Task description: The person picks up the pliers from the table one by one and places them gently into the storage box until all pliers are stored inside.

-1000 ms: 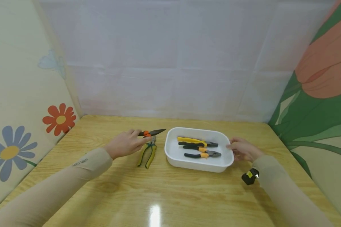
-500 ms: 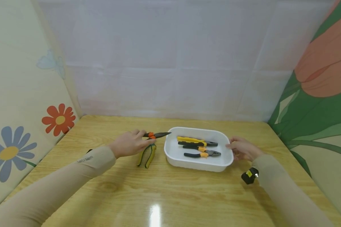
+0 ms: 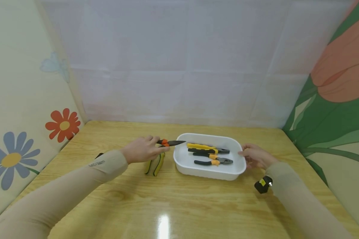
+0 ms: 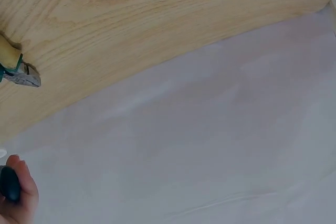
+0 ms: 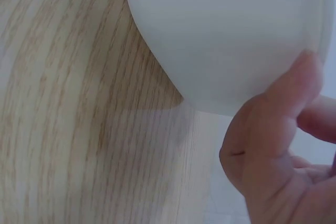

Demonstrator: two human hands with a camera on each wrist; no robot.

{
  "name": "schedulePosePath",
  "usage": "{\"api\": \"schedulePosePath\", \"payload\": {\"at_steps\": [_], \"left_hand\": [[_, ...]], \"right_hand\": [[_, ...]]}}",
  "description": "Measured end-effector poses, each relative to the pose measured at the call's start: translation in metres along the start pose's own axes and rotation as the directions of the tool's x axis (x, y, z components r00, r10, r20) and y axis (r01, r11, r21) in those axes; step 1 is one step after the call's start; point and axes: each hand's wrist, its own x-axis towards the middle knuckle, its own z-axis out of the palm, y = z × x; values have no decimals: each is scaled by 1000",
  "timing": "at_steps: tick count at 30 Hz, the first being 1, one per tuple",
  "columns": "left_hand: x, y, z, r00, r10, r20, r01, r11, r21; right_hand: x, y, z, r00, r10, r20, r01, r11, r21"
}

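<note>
My left hand (image 3: pixel 142 149) grips needle-nose pliers (image 3: pixel 176 143) with orange and black handles, their dark tips reaching over the left rim of a white tray (image 3: pixel 209 175). In the left wrist view, a rounded dark handle end (image 4: pixel 9 184) pokes out of the fist. Below that hand lie yellow-green pliers (image 3: pixel 159 165) on the table, their head mostly hidden in the head view. At the tray's right end my right hand (image 3: pixel 255 156) pinches the rim, thumb (image 5: pixel 299 80) on the outer wall. Inside the tray are yellow-black pliers (image 3: pixel 201 147) and orange-black pliers (image 3: pixel 224 161).
The wooden table (image 3: pixel 131 202) carries everything and ends at a white sheet (image 3: pixel 179 83) behind. Flower-patterned panels (image 3: pixel 18 99) close off both sides. A small black camera (image 3: pixel 263 185) sits at the right wrist.
My left hand has carried the needle-nose pliers to the right, from beside the tray to over its left rim, covering more of the yellow-green pliers. The right hand and tray have stayed put.
</note>
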Motion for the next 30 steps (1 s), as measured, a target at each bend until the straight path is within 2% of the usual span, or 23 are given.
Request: {"api": "schedulePosePath", "payload": {"at_steps": [10,19,23,26,30], "left_hand": [[9,1,2,998,56,-29,-55,998,22],[15,4,4,998,47,45,-49,998,51],[19,7,4,997,35,64,-37,999,37],[21,8,4,998,36,60,-37,999,23],[23,7,5,997,63,42,-65,997,45]], "right_hand": [[0,-1,2,1000,16,-16,-16,1000,-9],[1,-3,1,999,22,-26,-23,998,-54],[-1,-2,0,999,24,-32,-26,998,-55],[-1,-2,1,999,31,-41,-33,998,-48],[0,-3,3,998,34,-51,-36,999,-40]]}}
